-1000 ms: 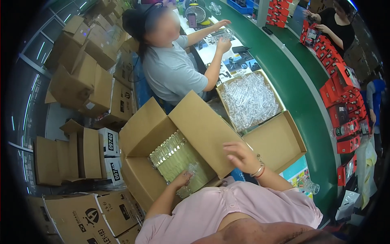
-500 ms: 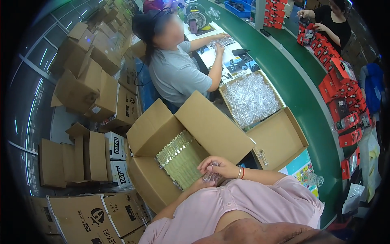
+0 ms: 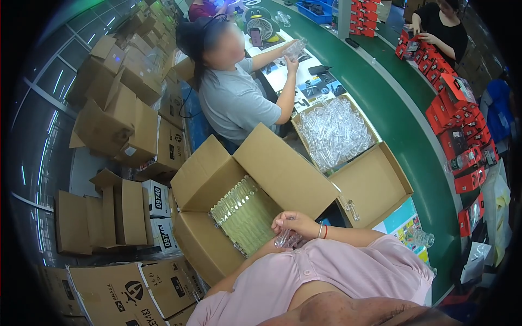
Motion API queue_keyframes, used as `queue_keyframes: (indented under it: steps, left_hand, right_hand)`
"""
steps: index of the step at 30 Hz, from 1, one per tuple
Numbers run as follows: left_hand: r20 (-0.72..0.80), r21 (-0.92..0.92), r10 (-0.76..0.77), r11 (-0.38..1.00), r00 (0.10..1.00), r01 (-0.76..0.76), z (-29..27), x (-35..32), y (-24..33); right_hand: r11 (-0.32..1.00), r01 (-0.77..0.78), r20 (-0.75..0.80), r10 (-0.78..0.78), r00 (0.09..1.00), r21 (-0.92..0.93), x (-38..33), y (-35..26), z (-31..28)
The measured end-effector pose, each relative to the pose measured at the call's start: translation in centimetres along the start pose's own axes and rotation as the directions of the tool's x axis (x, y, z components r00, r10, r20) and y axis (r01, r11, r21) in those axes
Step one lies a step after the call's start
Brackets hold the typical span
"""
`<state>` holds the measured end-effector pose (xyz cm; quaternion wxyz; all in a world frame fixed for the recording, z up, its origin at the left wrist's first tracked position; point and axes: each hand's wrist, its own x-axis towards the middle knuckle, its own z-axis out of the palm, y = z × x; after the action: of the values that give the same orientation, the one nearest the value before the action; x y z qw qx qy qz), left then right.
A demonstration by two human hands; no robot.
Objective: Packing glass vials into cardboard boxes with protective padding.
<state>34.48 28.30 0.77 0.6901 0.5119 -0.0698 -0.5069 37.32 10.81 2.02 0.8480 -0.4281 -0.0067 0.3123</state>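
Note:
My left hand [image 3: 269,248] is closed around a few clear plastic pieces [image 3: 287,239] in front of my body. Its fingers are largely hidden behind them. Just above these pieces, my right hand [image 3: 298,223] has its fingertips and thumb drawn together; whatever is in the pinch is too small to make out. Both hands are beside the near right edge of an open cardboard box [image 3: 198,231]. Inside this box, rows of clear plastic pieces [image 3: 242,214] lie packed side by side, with the lower part of the layer looking yellowish green.
A shallow carton of loose clear pieces [image 3: 337,133] stands on the green table [image 3: 391,111]. Nearer is a cardboard tray [image 3: 375,187] with a clear piece [image 3: 352,208] on it. A co-worker [image 3: 239,95] sits ahead. Cardboard boxes [image 3: 117,217] stack at left; red packages [image 3: 454,141] line the right.
My right hand has shifted slightly right and its fingers have drawn together above the pieces, showing more of them. The co-worker has raised the clear pieces in their hands.

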Motion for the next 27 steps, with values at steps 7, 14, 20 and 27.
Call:
queue_keyframes:
  steps: [7,14,20,27]
  left_hand:
    - [-0.078,-0.065,-0.1,0.993,0.992,0.096,-0.5,0.1,0.1]
    - [-0.348,-0.219,-0.024,0.974,0.937,-0.056,-1.4,-0.9,2.7]
    - [-0.485,-0.059,0.065,0.993,0.872,-0.106,0.6,0.8,3.0]
    - [-0.434,0.028,0.09,0.996,0.896,-0.086,1.0,1.7,2.8]
  right_hand:
    - [0.864,0.249,-0.259,-0.144,0.955,0.438,1.0,-1.5,-1.1]
    - [0.788,0.165,-0.39,0.103,0.915,0.593,1.5,-2.2,-4.5]
    - [0.784,0.094,-0.327,0.144,0.934,0.614,1.8,0.9,-2.0]
    - [0.952,0.067,-0.179,-0.013,0.984,0.297,1.6,0.2,0.0]
